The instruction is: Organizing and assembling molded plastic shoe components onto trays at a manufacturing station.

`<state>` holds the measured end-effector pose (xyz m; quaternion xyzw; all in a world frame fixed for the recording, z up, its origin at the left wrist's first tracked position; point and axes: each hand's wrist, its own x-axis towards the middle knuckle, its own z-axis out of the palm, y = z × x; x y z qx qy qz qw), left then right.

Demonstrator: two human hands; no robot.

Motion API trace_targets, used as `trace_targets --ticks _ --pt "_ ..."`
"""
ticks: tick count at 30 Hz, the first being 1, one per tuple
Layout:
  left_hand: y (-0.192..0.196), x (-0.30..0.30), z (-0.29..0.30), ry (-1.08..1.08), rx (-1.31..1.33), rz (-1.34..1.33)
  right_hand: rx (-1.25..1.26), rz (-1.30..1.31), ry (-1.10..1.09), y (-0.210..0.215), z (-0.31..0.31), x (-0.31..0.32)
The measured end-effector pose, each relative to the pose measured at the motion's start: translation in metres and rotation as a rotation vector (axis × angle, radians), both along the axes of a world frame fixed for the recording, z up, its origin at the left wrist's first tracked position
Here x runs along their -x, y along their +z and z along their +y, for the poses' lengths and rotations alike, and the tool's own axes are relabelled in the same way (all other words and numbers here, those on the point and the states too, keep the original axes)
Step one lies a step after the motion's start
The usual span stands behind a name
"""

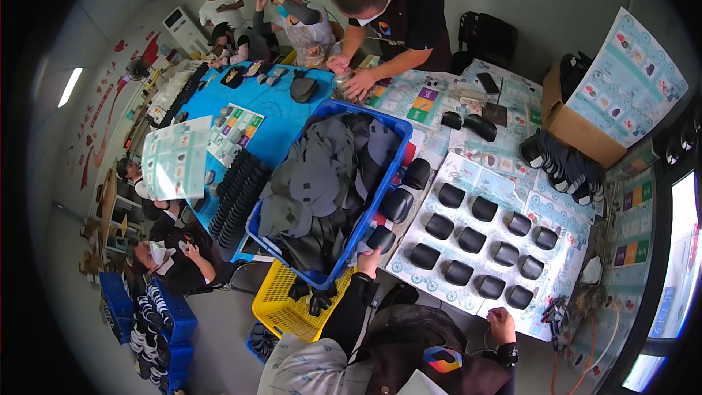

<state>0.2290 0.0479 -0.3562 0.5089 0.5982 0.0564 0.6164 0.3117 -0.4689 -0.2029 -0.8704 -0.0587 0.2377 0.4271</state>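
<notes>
At the left edge of the printed board point(413, 263), my left hand point(368, 262) has its fingers around the near end of a black curved pad point(381, 238). My right hand point(501, 326) is closed, just off the board's front edge, and whatever is in its fingers cannot be made out. Several more black curved pads point(471, 239) lie spaced in rows on the board. Two similar dark pads point(396, 205) point(417, 174) lie in a line beyond the one at my left hand.
A blue crate point(401, 128) heaped with dark grey flat pieces point(311, 175) stands left of the board, above a yellow basket point(269, 300). Across the table a person point(409, 22) works with both hands. A cardboard box point(578, 132) and stacked black pads point(559, 168) are at right.
</notes>
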Motion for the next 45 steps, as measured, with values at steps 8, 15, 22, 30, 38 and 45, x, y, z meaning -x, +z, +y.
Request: trace_targets --ticks 8,15,22,30,38,45 --pt "0.092 0.03 -0.015 -0.051 0.054 -0.196 -0.043 -0.048 0.062 -0.015 0.005 -0.006" --pt "0.124 0.084 -0.029 0.063 0.396 -0.632 -0.109 0.007 0.065 0.003 0.013 -0.003" --pt "0.122 0.162 -0.016 0.029 0.308 -0.518 -0.103 0.039 0.302 0.033 0.063 0.004" --pt "0.065 0.342 -0.043 0.633 0.033 -1.141 -0.085 0.056 0.389 0.061 0.099 0.013" --pt "0.155 0.345 0.013 0.519 -0.179 -0.843 -0.069 0.042 0.421 0.04 0.096 0.018" --pt "0.196 0.255 0.072 0.388 -0.137 -0.986 -0.036 0.074 0.346 0.035 0.077 0.024"
